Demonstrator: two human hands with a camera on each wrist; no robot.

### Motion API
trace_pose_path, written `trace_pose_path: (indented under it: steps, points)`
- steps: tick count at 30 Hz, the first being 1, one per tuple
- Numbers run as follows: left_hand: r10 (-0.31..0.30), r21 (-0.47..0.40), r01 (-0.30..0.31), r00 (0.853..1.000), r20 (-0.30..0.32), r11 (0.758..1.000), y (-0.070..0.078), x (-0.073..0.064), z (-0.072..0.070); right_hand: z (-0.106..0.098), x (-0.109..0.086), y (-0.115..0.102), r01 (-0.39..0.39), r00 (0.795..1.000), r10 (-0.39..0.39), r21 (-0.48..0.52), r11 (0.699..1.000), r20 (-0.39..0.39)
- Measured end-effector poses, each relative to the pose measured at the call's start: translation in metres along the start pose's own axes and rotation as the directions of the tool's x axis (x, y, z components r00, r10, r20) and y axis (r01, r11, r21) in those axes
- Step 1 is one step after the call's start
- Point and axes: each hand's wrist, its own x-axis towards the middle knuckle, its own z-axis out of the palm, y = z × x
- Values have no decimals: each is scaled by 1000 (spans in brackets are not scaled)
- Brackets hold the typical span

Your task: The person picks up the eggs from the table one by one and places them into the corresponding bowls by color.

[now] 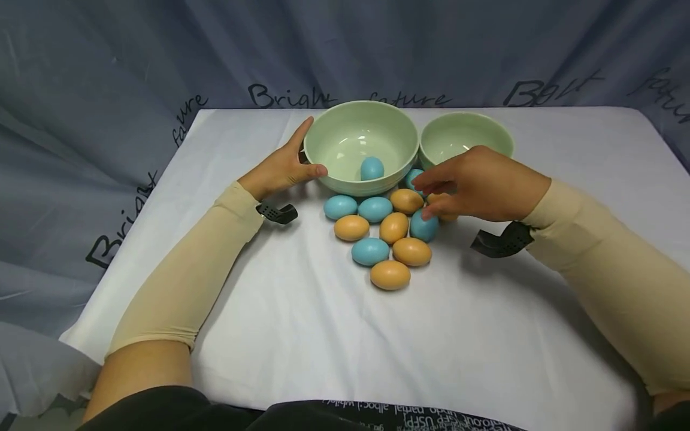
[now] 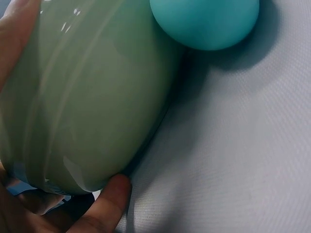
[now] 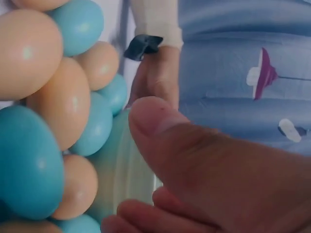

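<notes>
My left hand (image 1: 286, 167) holds the larger pale green bowl (image 1: 339, 134) at its left side, thumb at the rim. In the left wrist view a fingertip (image 2: 114, 194) lies against the bowl's lower wall. One blue egg (image 1: 372, 169) lies inside that bowl. My right hand (image 1: 480, 185) hovers over the right side of a cluster of blue and orange eggs, palm down, with thumb and fingers apart and nothing between them. Nearest its fingertips are a blue egg (image 1: 423, 226) and another blue egg (image 1: 412, 179) beside the bowl. The right hand partly hides an orange egg (image 1: 448, 215).
A smaller pale green bowl (image 1: 458, 133) stands right of the larger one, partly behind my right hand. Several orange eggs (image 1: 390, 275) and blue eggs (image 1: 370, 251) lie loose on the white cloth (image 1: 291, 335). A grey-blue curtain (image 1: 345, 48) hangs behind the table.
</notes>
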Motion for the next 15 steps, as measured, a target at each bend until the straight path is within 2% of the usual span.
trace_pose_path:
  steps: [4,8,15]
  points:
    - [4,-18,-4,1000,2,1000,-1,1,0,1,-5,-3,-27,1000,28,-77,997,5]
    - [-13,4,13,1000,-3,1000,-1,3,0,1,-14,-5,-53,999,52,-147,988,-10]
    - [-9,7,9,1000,-8,1000,-2,2,-2,15,-15,-12,-1,999,-6,-196,981,-35]
